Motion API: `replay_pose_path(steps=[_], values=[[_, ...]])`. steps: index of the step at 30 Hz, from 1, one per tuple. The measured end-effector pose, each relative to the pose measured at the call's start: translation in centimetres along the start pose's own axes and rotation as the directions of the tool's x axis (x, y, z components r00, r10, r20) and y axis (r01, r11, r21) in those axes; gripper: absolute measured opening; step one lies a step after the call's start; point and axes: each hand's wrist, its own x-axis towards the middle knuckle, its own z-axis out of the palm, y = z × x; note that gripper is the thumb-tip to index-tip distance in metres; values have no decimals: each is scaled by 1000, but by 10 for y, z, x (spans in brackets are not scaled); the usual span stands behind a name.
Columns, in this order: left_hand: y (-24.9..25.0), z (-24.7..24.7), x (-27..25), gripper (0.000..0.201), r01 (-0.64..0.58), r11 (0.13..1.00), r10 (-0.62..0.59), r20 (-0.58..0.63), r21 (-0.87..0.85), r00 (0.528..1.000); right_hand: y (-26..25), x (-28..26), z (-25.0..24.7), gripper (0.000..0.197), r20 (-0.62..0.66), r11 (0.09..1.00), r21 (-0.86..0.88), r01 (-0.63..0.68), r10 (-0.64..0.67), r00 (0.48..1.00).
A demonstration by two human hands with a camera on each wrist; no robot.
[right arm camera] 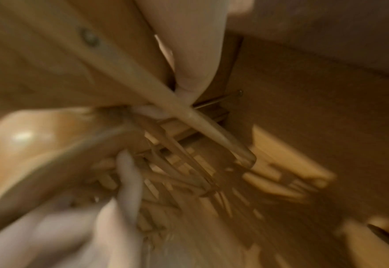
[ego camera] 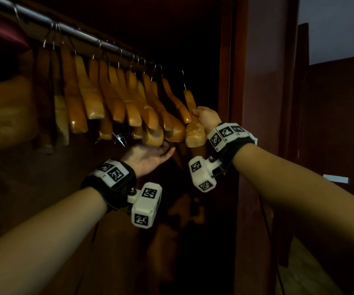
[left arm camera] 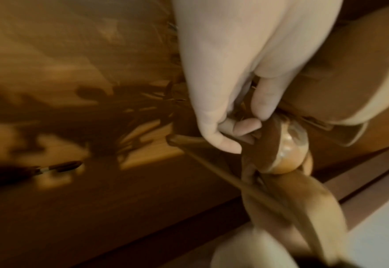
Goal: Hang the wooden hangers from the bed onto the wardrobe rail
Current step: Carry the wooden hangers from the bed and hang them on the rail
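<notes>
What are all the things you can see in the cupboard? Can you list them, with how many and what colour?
Rail: one, silver metal, running along the top of the wardrobe.
Wooden hangers: more than ten, exact count hard to tell, orange-brown, hooked in a row on the rail.
End hanger: one, orange-brown, rightmost, its hook not clearly on the rail.
Wardrobe side: one, dark red-brown, right of the hangers.
Wrist cameras: two, white with black square patterns, one on each wrist.
Left hand: one, under the hangers' lower ends, fingers curled round one.
Right hand: one, gripping the end hanger.
</notes>
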Motion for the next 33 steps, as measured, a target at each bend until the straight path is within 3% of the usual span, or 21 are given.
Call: replay_pose_path(steps=[2,4,7,11,13,16,18,19,21,26,33], values=[[-3,3,-1,22,-5,1000,5,-35,1,999,-6,8,1,43,8,1000,0,18,-18,1000],[-5,5,-1,10,-31,999,32,-60,15,998,-13,15,1,34,24,999,30,43,-44,999],[-7,3,-1,20,-59,998,60,-60,20,996,-22,25,1,8,71,996,35,79,-81,994],[-6,2,-1,23,-50,998,52,-60,34,997,-30,36,7,21,122,997,15,74,-75,990],[-6,-1,0,22,-44,999,45,-65,26,997,-33,37,12,13,154,995,-70,75,-64,986],[-5,1,-4,12,-31,999,32,-42,38,999,-35,40,15,18,172,987,-152,55,-28,985],[-6,0,-5,29,-30,997,33,-29,70,999,-34,40,15,26,155,979,-205,16,17,988],[-6,1,-5,23,-36,997,39,-36,74,999,-34,39,15,27,153,976,-217,3,31,988],[-6,5,-7,11,-53,997,57,-76,54,996,-35,38,15,29,159,979,-206,-10,43,986],[-6,13,-9,32,-48,996,58,-135,73,989,-29,37,14,21,150,989,-112,-95,111,982],[-10,27,-16,24,-35,984,70,-201,173,977,-26,23,8,15,182,995,-62,-84,94,979]])
